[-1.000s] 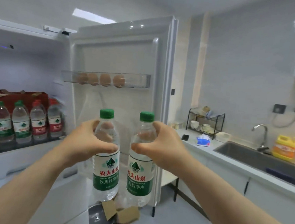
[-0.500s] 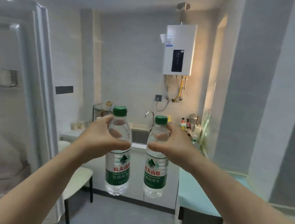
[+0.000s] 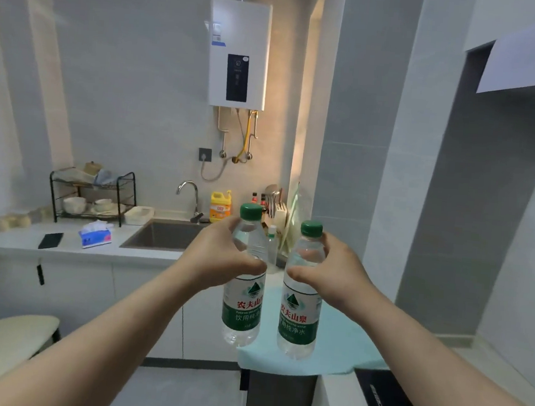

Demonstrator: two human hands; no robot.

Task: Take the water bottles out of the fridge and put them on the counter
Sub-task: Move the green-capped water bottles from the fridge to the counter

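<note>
The left hand curls round the left bottle, and the right hand round the right bottle. Both bottles hold clear water and are upright in the air by the counter's teal cloth. A sink lies beyond.

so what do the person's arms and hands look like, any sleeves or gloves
The left hand and right hand are bare: no gloves, and no ring, watch or bracelet shows. The left forearm and right forearm are bare too, with no sleeve in view down to the frame's edge.
</note>
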